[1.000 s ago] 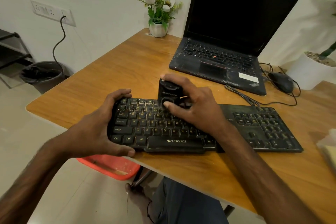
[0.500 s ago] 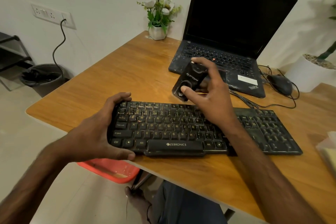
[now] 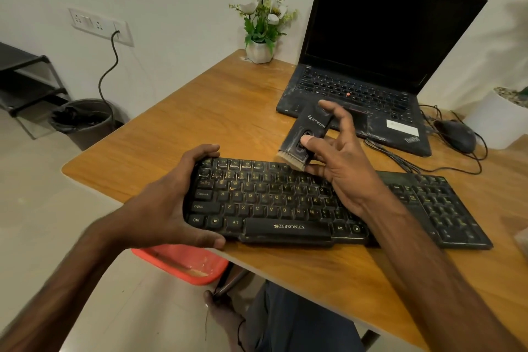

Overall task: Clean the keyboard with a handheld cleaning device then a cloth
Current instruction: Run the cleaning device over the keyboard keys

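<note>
Since the keyboard (image 3: 285, 203) shows pale dust and yellowish smears across its rows, I rate the cleaning as unfinished: device stage under way, cloth stage not begun.

Item, keyboard: black, full width, lying flat along the near edge of the desk (image 3: 200, 111), number pad to my right.

Item, left hand (image 3: 168, 203): clamped on the keyboard's left end, fingers curled over the back edge, thumb hooked along the front edge below the Ctrl key. Function, as I judge it: steadying.

Item, right hand (image 3: 345, 163): holds the cleaning device (image 3: 310, 134) in a loose grip, thumb laid on its switch, forefinger stretched up over its top end, the other fingers half spread behind the body.

Item, cleaning device: small black body, tilted, with pale bristles (image 3: 291, 161) at its lower end, poised over the top row of keys near the middle. Whether the bristles touch the keys I cannot tell; they look just clear of them.

Item, cloth: none that I can identify in view.

Sundries: laptop (image 3: 371, 80), open with a dark screen, behind the keyboard; mouse (image 3: 455, 134) beside it with a trailing cable; white flower pot (image 3: 258, 51) at the far corner; red tray (image 3: 183, 263) below the desk edge.

Outstanding, by my estimate: brush the remaining rows and the number pad, set the device down, find the cloth, wipe the keys.
</note>
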